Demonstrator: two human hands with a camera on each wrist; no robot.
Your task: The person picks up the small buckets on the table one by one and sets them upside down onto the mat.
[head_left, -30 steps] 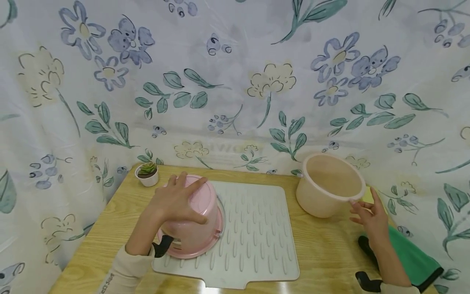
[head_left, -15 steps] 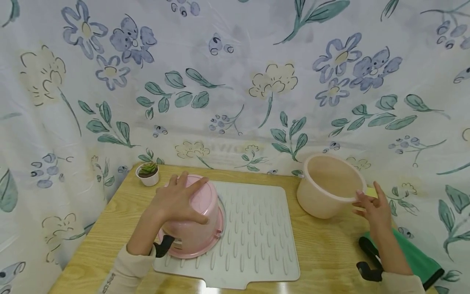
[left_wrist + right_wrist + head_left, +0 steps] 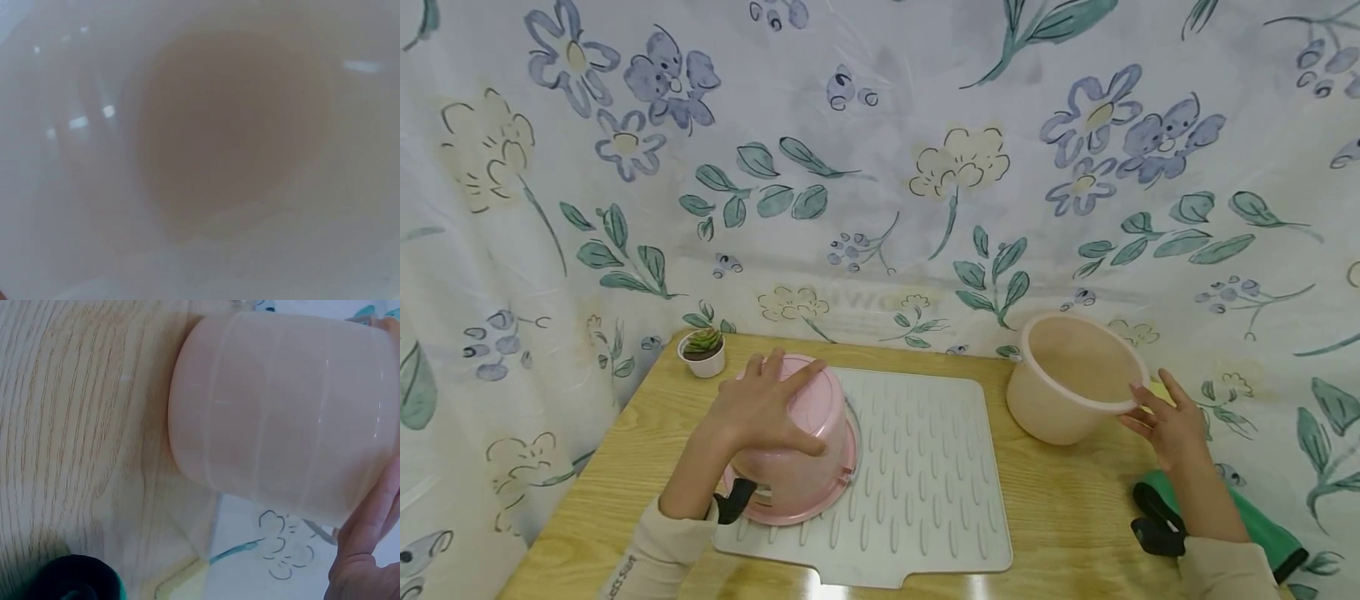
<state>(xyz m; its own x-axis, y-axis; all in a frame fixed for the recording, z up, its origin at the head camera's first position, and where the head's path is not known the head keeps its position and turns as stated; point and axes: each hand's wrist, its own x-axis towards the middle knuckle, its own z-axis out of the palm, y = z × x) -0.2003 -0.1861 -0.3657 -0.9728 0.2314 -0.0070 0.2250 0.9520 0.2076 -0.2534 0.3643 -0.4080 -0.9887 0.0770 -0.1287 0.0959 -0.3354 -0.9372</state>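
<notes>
A pink bucket [image 3: 797, 487] stands upside down, its rim on a pale ridged mat [image 3: 925, 467]. My left hand [image 3: 760, 412] rests over its upturned base, fingers spread and thumb down the near side. The left wrist view shows only a blurred, glossy surface. At the right, a beige bucket [image 3: 1048, 408] is tilted a little, mouth up. My right hand [image 3: 1172, 425] pinches its right rim, thumb at the inner edge and fingers outside below. In the right wrist view, fingers [image 3: 375, 512] lie against the bucket [image 3: 281, 412] near its rim.
A small potted succulent [image 3: 702, 358] stands at the table's back left. A green cloth [image 3: 1262, 521] lies under and beside my right forearm, with a black strap [image 3: 1159, 521] at the wrist. A flowered curtain [image 3: 880, 200] hangs behind the wooden table [image 3: 1060, 508].
My right hand has moved slightly right and turned, its fingers closing on the beige bucket's rim. The left hand and pink bucket look unchanged.
</notes>
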